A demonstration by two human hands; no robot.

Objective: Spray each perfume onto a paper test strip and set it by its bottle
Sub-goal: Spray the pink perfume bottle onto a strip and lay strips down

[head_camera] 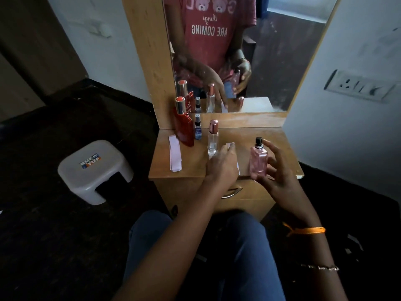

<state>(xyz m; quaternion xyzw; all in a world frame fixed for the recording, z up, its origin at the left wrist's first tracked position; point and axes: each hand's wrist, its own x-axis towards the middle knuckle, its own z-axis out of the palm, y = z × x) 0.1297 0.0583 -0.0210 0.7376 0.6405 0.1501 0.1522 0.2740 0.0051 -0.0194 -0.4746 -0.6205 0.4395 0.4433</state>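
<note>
My right hand [275, 170] holds a pink square perfume bottle [258, 160] with a black spray top just above the front edge of the wooden dressing table [191, 166]. My left hand [222, 165] rests palm down on a white paper strip [229, 146], fingers straight, right next to a clear bottle with a rose cap [213, 136]. A tall red bottle [184, 124] and a small blue spray bottle [198, 129] stand at the back left. Several loose paper strips [175, 155] lie at the table's left side.
A mirror [249, 51] rises behind the table and reflects the bottles and hands. A grey plastic stool [95, 168] stands on the dark floor to the left. A drawer handle [232, 192] sits under the tabletop. A wall socket [360, 85] is on the right.
</note>
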